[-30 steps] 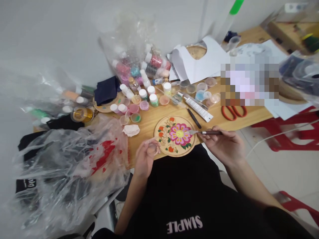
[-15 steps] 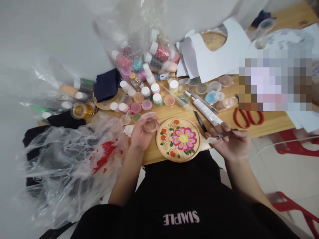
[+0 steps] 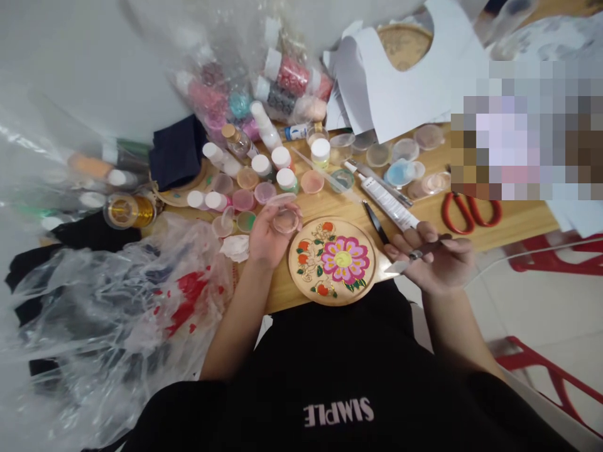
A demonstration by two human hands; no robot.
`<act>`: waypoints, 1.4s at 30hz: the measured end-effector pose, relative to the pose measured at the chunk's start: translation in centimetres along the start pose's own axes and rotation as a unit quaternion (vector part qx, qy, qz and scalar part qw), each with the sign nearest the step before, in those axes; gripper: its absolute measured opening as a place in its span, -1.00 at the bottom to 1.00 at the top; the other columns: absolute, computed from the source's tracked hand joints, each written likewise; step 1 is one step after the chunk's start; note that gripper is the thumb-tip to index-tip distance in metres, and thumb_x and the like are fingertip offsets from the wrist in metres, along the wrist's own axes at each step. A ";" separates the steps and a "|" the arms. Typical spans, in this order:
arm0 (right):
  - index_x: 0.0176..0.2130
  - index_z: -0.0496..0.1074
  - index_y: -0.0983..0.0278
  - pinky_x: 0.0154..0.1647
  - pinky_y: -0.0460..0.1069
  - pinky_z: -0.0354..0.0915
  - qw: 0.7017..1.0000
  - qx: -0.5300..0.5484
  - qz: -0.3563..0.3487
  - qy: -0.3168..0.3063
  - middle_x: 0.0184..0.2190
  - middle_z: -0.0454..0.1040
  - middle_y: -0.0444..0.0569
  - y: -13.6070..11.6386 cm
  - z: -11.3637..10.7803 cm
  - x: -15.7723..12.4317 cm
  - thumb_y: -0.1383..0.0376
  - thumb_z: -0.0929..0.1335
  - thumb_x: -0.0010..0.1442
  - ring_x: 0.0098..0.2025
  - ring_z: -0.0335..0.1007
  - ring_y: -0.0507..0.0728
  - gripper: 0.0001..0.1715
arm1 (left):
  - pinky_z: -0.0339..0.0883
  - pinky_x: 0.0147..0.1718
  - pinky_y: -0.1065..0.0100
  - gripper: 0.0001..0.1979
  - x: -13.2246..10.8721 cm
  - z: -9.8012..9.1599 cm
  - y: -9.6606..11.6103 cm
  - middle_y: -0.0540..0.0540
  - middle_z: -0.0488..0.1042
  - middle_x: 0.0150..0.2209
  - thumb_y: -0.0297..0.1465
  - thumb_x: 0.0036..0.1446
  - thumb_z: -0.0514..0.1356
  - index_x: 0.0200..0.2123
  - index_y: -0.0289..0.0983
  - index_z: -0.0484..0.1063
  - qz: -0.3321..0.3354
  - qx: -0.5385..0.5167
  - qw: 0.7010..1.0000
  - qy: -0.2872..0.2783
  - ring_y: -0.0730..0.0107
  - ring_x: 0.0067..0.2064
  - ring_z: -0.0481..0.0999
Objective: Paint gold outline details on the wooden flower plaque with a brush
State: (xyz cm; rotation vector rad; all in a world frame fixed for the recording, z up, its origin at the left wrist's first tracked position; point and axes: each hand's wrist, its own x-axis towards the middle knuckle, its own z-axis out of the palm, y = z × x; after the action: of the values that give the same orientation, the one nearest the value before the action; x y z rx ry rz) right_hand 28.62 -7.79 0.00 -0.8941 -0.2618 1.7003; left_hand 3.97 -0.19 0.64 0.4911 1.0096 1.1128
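My left hand (image 3: pixel 262 243) is closed round a small clear plastic cup (image 3: pixel 285 221) with its lid hinged open, at the left edge of a round wooden panel (image 3: pixel 301 280). On this panel is a raised pink flower with orange fruits and green leaves, outlined in gold. In my right hand (image 3: pixel 440 269) is a small palette knife (image 3: pixel 398 268), its pale blade pointing left, close to the panel's right side. Black tweezers (image 3: pixel 374 220) lie just above the blade. Beyond them rests a white tube (image 3: pixel 386 202) with printed text.
Several small jars and cups of coloured paste (image 3: pixel 244 200) crowd the table behind the panel. Red-handled scissors (image 3: pixel 459 213) lie to the right. A crumpled plastic bag (image 3: pixel 117 307) fills the left. Cut white paper (image 3: pixel 360 81) stands at the back, and a red stool (image 3: pixel 551 251) is below right.
The view has shifted a little, so the bottles and bag sit farther left. The palette knife's blade shows more plainly beside the panel. Both hands keep their holds.
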 end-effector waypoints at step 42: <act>-0.55 0.24 0.13 -0.40 0.03 0.23 0.998 -0.024 0.003 0.057 -0.72 0.02 -0.25 0.0 0.3 0.0 0.21 0.43 -0.15 -0.57 0.08 0.03 -0.75 | 0.27 -0.51 0.42 -0.58 0.1 -0.1 -0.2 -0.09 0.41 -0.51 -0.37 0.32 0.01 -0.55 -0.33 0.47 -0.005 -0.013 1.000 -0.004 0.49 -0.50 0.40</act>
State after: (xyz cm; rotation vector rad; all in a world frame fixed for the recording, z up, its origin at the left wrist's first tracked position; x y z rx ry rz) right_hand 28.41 -7.65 0.22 -1.0240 -0.2244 1.6487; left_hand 4.03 -0.19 0.43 0.4699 0.9883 1.1121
